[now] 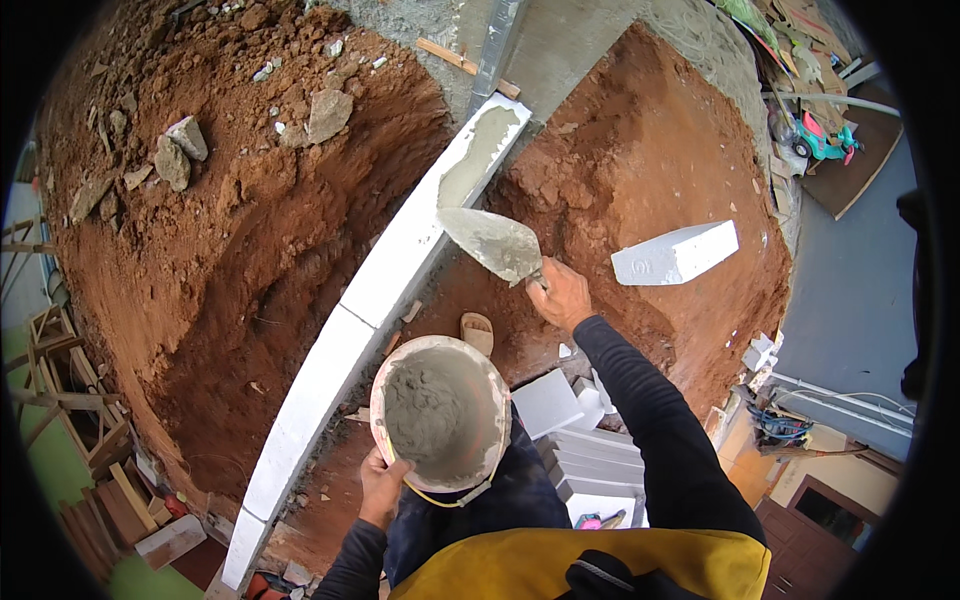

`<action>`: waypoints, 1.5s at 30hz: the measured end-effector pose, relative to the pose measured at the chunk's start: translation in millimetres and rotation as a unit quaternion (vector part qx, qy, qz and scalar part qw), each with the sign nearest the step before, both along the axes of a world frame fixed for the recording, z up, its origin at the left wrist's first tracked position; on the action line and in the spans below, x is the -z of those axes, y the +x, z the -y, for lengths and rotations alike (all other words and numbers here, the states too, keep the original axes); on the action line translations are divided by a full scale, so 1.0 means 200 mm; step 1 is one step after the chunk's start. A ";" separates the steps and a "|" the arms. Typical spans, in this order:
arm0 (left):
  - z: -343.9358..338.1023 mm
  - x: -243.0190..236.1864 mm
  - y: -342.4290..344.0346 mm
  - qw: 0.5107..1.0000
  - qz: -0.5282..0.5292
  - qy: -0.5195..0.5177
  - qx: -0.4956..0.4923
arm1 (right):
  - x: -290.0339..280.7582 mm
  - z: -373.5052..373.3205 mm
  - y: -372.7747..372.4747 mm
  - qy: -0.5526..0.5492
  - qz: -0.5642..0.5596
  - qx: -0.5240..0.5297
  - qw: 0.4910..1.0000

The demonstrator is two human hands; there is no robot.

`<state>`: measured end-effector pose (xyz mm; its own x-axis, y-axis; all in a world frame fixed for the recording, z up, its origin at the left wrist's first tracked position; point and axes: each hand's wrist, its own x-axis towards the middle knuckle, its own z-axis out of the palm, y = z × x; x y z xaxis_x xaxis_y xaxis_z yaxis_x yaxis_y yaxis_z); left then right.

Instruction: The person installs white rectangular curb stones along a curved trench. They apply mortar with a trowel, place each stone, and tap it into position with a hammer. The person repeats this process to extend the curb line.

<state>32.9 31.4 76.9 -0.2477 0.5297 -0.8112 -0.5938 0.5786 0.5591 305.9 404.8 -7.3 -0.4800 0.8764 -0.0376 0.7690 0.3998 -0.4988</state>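
Observation:
My right hand (560, 294) is closed round the handle of a trowel (492, 243), whose broad mortar-smeared blade reaches left over a row of white blocks (405, 250). Grey mortar (482, 150) is spread along the top of the row's far end, just beyond the blade tip. With my left hand (384, 484) I grip the rim of a bucket (378, 405) at its lower left, thumb over the edge. Wet grey mortar (425, 410) lies inside the bucket, which has a yellow handle hanging at its near side.
A loose white block (676, 254) rests on the red soil to the right. More white blocks (595, 455) are stacked beside my legs. Left of the row, the soil (300, 230) dips and carries stones (172, 162). A metal post (497, 45) stands at the far end.

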 end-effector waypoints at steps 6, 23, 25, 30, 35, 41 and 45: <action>-0.01 0.03 0.00 1.000 0.000 0.013 0.005 | 0.12 -0.03 -0.21 0.048 -0.012 -0.033 0.998; -0.17 -0.16 0.00 0.994 -0.007 0.033 0.108 | -0.49 0.95 -0.12 -0.350 0.152 -0.189 0.905; -0.20 -0.17 0.01 0.992 0.006 0.057 0.108 | -0.50 0.98 -0.17 -0.400 0.141 -0.229 0.876; -0.22 -0.17 0.00 0.993 -0.001 0.029 0.116 | -0.57 0.90 -0.05 -0.691 0.042 -0.088 0.716; -0.22 -0.18 -0.04 0.992 -0.007 0.017 0.128 | -0.49 0.84 0.13 -0.788 -0.022 0.004 0.615; -0.24 -0.16 -0.05 0.993 -0.018 0.015 0.113 | -0.55 0.66 0.23 -0.675 -0.136 -0.030 0.725; -0.24 -0.16 -0.06 0.995 -0.012 0.036 0.096 | -0.68 0.38 0.20 -0.543 -0.143 0.016 0.827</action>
<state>21.5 78.8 108.4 -0.1541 0.6262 -0.7643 -0.4624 0.6379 0.6159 346.0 328.4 127.9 -0.5822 0.4123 -0.7007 0.5593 -0.4224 -0.7133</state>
